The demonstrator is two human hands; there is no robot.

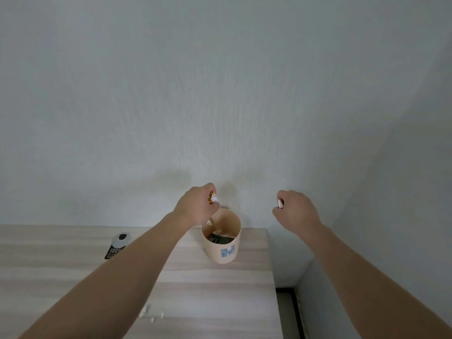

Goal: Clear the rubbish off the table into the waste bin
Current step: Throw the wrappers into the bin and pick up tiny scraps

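A small beige waste bin (227, 253) with a blue label stands at the far right corner of the light wooden table (208, 289); dark rubbish lies inside it. My left hand (195, 206) hovers just above the bin's left rim, fingers closed on a shiny gold and white wrapper (213, 200), part of which dangles into the bin mouth. My right hand (297, 210) is raised to the right of the bin, beyond the table's edge, fist closed around a small pale pink item (280, 203) that peeks out. Tiny white paper scraps (149, 313) lie on the near table.
A dark tube with a white cap (117, 244) lies on the table's far left. A plain grey wall rises right behind the table. Right of the table's edge is a gap with dark floor (291, 311).
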